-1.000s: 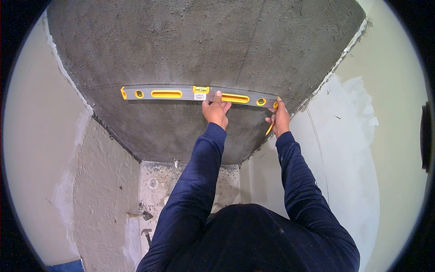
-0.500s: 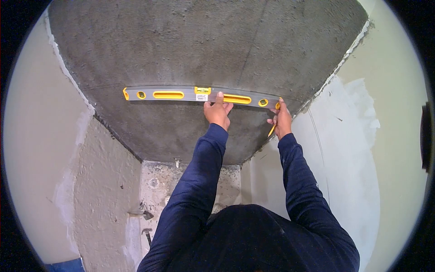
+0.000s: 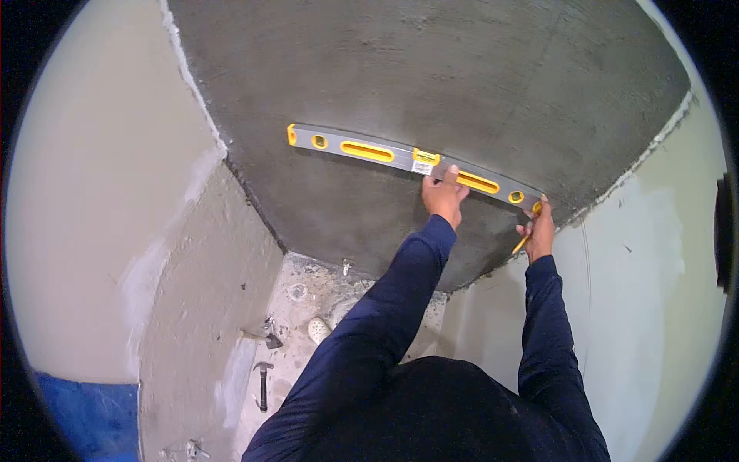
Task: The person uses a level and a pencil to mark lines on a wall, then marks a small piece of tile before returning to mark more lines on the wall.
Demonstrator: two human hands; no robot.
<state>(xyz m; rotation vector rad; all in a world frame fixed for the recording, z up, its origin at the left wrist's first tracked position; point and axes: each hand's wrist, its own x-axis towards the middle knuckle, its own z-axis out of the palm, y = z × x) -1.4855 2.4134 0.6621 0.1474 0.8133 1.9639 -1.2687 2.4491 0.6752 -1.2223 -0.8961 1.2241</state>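
Note:
A grey and yellow spirit level (image 3: 402, 152) lies against the dark grey plastered wall (image 3: 369, 77), sloping down to the right in the head view. My left hand (image 3: 444, 202) grips its lower edge just right of the middle vial, thumb laid over the front face. At the right end of the level, my right hand (image 3: 541, 229) pinches the yellow end cap. A yellow pencil (image 3: 521, 244) also sticks out from the fingers of that hand, pointing down and left. The undersides of several fingers are hidden.
Low on the wall is a small metal pipe fitting (image 3: 346, 266). A claw hammer (image 3: 263, 386) and a scraper-like tool (image 3: 271, 339) lie on the stained floor (image 3: 296, 273). Pale side walls close in left and right; a blue panel (image 3: 92, 416) stands lower left.
The view has turned and shifted left, so the level and both hands appear farther right and more tilted. My grip on the level and the pencil looks unchanged.

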